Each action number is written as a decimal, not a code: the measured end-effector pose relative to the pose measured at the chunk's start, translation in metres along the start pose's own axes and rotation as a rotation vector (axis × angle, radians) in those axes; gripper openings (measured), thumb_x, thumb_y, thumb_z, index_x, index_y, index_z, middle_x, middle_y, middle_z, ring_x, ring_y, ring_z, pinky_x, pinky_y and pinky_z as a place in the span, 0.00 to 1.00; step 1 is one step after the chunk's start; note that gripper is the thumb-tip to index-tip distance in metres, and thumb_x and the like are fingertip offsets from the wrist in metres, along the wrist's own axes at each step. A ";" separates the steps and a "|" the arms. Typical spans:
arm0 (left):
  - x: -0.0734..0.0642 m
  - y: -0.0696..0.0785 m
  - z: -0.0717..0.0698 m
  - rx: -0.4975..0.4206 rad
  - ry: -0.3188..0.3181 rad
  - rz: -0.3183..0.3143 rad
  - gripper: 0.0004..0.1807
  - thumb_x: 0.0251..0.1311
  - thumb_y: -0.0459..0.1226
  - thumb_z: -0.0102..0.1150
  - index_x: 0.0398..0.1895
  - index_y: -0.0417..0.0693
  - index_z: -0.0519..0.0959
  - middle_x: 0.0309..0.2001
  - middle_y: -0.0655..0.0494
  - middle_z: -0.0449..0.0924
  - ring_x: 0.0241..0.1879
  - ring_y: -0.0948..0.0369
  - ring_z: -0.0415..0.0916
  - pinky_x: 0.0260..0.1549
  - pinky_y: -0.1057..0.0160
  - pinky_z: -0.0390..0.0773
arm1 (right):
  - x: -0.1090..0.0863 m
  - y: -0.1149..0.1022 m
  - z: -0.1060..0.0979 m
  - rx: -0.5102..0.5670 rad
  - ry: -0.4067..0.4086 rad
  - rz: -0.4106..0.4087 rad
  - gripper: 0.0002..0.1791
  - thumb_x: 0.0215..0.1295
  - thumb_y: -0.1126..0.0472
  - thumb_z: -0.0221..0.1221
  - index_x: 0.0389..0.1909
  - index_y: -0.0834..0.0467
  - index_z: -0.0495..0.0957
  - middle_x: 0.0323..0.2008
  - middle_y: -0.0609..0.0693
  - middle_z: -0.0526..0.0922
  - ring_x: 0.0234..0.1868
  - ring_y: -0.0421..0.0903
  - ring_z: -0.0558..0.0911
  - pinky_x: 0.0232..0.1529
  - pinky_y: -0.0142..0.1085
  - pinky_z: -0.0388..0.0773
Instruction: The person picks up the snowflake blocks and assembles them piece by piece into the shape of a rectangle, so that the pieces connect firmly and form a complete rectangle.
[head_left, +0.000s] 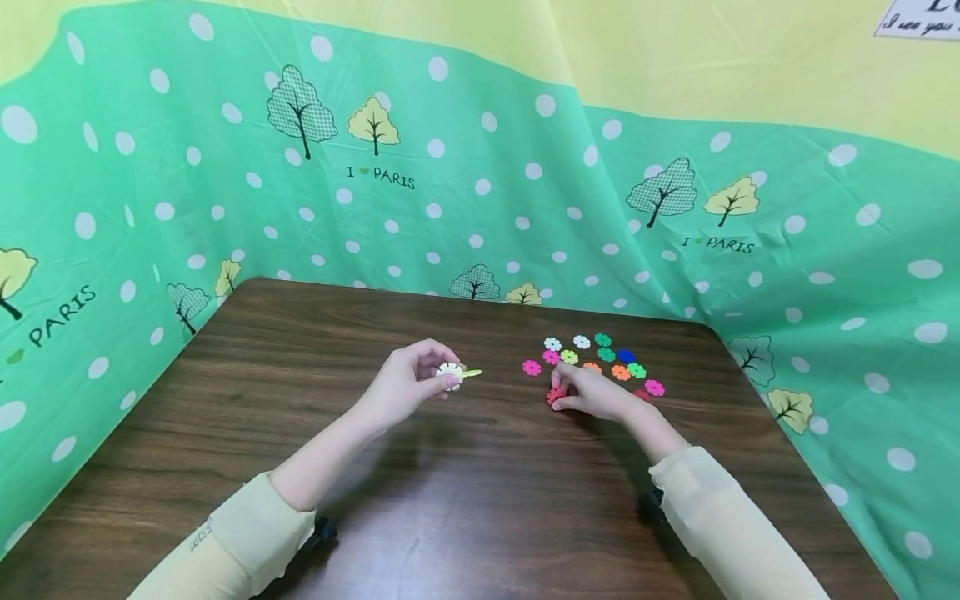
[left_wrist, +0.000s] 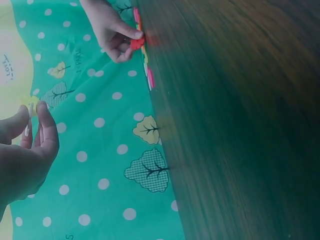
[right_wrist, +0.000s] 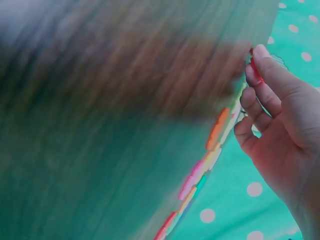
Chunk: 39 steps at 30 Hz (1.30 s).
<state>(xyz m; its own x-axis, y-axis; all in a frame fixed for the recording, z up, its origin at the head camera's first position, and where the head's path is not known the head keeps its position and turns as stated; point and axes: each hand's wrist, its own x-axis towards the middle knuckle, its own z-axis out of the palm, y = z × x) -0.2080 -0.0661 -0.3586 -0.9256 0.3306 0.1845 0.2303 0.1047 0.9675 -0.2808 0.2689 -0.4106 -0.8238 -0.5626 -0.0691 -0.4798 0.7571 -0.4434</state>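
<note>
My left hand (head_left: 408,379) is raised above the table and pinches a white notched plastic disc (head_left: 448,375) between thumb and fingers. A yellow disc (head_left: 472,373), seen nearly edge-on, sticks out from the white one on its right side. My right hand (head_left: 592,392) pinches a red notched disc (head_left: 555,396) at the near left side of a loose group of discs. In the right wrist view the red disc (right_wrist: 256,70) shows between thumb and forefinger, with the other fingers curled below.
Several flower-shaped discs lie flat around the right hand, among them a pink disc (head_left: 532,367), a blue disc (head_left: 626,356), a green disc (head_left: 603,340) and an orange disc (head_left: 621,372). The dark wooden table (head_left: 247,400) meets a green dotted curtain (head_left: 465,200) behind.
</note>
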 end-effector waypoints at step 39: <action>-0.001 0.004 0.004 0.184 0.068 0.112 0.10 0.55 0.36 0.65 0.41 0.51 0.82 0.33 0.54 0.85 0.27 0.52 0.76 0.25 0.66 0.77 | -0.022 -0.138 -0.036 0.473 0.510 -0.184 0.15 0.55 0.74 0.63 0.43 0.65 0.72 0.31 0.60 0.83 0.26 0.51 0.84 0.30 0.37 0.82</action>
<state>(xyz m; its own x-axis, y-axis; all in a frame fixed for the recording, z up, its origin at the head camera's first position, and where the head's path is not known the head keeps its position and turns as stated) -0.2053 -0.0620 -0.3555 -0.9078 0.2867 0.3061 0.3778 0.2419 0.8937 -0.2072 0.1893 -0.3156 -0.8363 -0.3544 0.4184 -0.5370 0.3752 -0.7555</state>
